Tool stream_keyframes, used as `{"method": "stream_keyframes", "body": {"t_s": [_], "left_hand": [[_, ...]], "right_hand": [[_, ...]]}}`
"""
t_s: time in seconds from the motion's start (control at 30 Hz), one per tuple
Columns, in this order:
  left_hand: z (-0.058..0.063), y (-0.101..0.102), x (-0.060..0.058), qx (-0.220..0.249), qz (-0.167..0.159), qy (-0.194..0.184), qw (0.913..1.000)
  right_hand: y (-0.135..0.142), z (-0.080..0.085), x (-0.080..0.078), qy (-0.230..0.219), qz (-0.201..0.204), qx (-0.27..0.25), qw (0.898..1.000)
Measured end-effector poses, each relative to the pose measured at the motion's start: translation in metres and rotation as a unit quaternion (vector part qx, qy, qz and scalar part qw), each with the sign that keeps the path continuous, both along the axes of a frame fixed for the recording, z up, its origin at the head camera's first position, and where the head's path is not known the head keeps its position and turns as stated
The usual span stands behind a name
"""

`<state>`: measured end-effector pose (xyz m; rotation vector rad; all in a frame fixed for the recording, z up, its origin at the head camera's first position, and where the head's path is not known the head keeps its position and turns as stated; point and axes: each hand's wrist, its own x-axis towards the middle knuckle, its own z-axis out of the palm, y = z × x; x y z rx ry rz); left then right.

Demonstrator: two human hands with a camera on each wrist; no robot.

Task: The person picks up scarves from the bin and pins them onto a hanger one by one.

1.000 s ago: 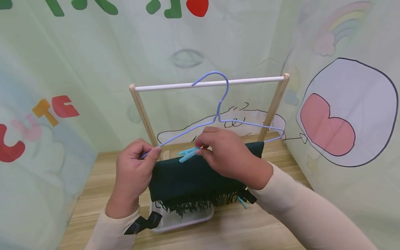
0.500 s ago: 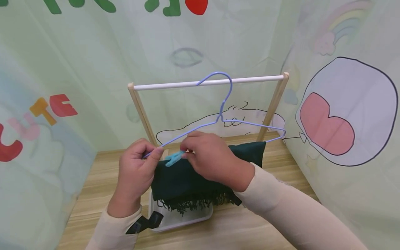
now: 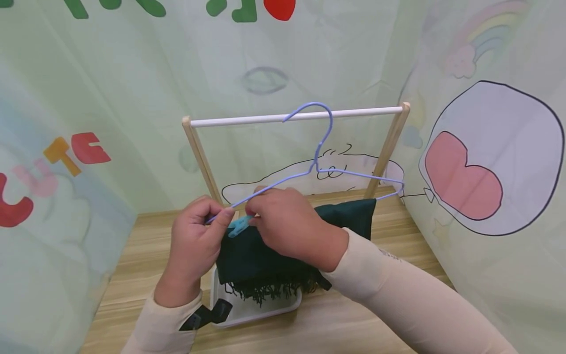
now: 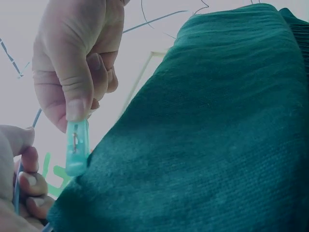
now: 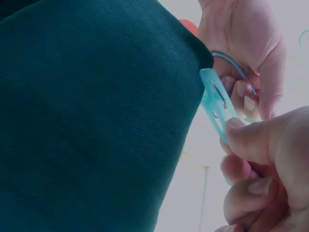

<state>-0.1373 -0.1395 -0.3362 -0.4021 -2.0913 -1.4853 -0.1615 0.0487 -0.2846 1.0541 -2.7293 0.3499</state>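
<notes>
My left hand (image 3: 194, 241) grips the left end of a blue wire hanger (image 3: 283, 181). Over the hanger's lower bar drapes a dark green fringed scarf (image 3: 265, 255), its fringe hanging down. My right hand (image 3: 294, 223) pinches a light blue clothespin (image 3: 240, 226) between thumb and fingers, close beside the left fingertips. In the left wrist view the clothespin (image 4: 77, 147) points down at the scarf's folded top edge, near its corner. The right wrist view has the clothespin's (image 5: 217, 99) tip right at the scarf's edge, the left hand (image 5: 246, 53) just behind.
Behind the hanger stands a rack with wooden posts (image 3: 201, 160) and a white rail (image 3: 239, 121); the hanger's hook overlaps the rail in the head view. A white tray (image 3: 256, 317) lies under the scarf on the wooden table (image 3: 353, 314). Printed curtains (image 3: 132, 73) surround the table.
My right hand has moved left along the scarf's top edge, bringing the clothespin to its left corner. The left hand keeps its grip; it and the hanger have shifted slightly right.
</notes>
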Motion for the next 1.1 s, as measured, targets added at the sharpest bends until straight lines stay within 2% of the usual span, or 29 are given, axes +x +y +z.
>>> {"method": "stream_keyframes", "body": {"t_s": [0.17, 0.53, 0.9, 1.1], "left_hand": [[0.000, 0.001, 0.000, 0.000, 0.000, -0.004, 1.0000], [0.001, 0.005, -0.002, 0.005, -0.007, 0.028, 0.9996], [-0.004, 0.003, -0.005, -0.017, 0.003, -0.008, 0.9998], [-0.004, 0.003, -0.005, -0.026, 0.009, -0.009, 0.9996]], "right_hand": [[-0.001, 0.001, 0.000, 0.008, 0.005, 0.012, 1.000], [-0.007, 0.003, 0.001, -0.008, 0.004, 0.030, 0.999], [0.000, -0.006, -0.005, -0.061, 0.005, -0.022, 0.998], [0.013, -0.010, -0.003, -0.080, 0.007, -0.046, 0.996]]}}
